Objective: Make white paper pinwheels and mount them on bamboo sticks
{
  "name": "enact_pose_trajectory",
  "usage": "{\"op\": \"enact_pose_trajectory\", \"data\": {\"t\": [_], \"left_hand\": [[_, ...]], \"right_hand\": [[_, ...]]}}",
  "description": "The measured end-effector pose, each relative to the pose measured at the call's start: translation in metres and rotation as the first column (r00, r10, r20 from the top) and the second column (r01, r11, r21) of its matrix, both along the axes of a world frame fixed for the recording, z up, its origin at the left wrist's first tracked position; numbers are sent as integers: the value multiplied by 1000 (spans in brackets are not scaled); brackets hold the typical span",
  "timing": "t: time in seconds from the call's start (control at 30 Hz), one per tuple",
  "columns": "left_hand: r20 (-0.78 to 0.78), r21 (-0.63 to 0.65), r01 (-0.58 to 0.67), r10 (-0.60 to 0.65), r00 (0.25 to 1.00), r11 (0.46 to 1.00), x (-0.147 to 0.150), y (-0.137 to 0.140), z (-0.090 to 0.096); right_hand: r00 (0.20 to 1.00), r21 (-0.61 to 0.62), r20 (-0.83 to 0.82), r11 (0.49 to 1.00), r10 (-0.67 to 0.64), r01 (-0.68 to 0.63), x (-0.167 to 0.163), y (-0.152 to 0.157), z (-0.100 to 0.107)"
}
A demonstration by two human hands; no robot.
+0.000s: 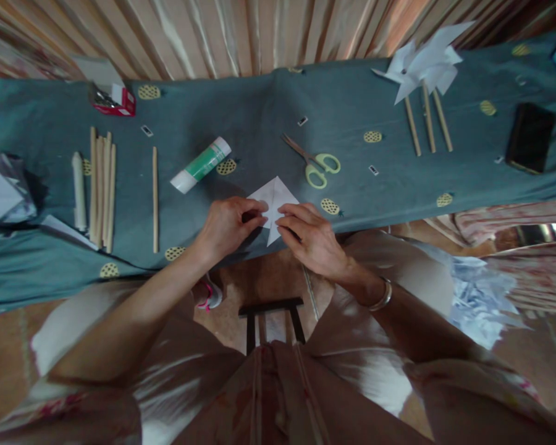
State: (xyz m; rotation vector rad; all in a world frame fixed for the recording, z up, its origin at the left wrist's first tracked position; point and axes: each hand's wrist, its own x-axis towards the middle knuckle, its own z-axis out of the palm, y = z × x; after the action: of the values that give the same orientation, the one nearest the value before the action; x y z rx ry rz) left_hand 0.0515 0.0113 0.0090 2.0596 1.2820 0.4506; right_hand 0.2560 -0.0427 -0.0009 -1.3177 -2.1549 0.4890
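A folded white paper (pixel 275 196) with creases meeting near its middle is held over the table's front edge. My left hand (pixel 231 225) pinches its left side between thumb and fingers. On its right side, my right hand (pixel 312 238) grips the paper with bent fingers. Behind the paper and to the right lie scissors (pixel 315 168) with light green handles, blades apart. A glue stick (pixel 201 165) with a green label rests behind my left hand. One wooden stick (pixel 155 199) lies farther left.
Several wooden sticks (pixel 102 191), a white pen-like tube (pixel 78 191) and a paper stack (pixel 2 188) are at left. A red box (pixel 115 102) stands behind. White paper pinwheels (pixel 421 65) and a dark phone-like object (pixel 530 137) lie right. Paper scraps (pixel 482 296) hang below.
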Motion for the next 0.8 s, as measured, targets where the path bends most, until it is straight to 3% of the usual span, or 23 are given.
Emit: {"op": "enact_pose_trajectory", "data": {"t": [0.27,0.6,0.8], "left_hand": [[-12,29,15,-15,1000,999,0,1,0],[-23,72,44,-42,999,996,-1,1,-1],[3,221,123,-126,992,968,-4,-3,1]], "right_hand": [[999,30,17,999,-35,35,-2,2,-4],[994,42,109,999,11,-16,-5,8,-10],[984,50,170,997,51,-60,-11,8,-10]]}}
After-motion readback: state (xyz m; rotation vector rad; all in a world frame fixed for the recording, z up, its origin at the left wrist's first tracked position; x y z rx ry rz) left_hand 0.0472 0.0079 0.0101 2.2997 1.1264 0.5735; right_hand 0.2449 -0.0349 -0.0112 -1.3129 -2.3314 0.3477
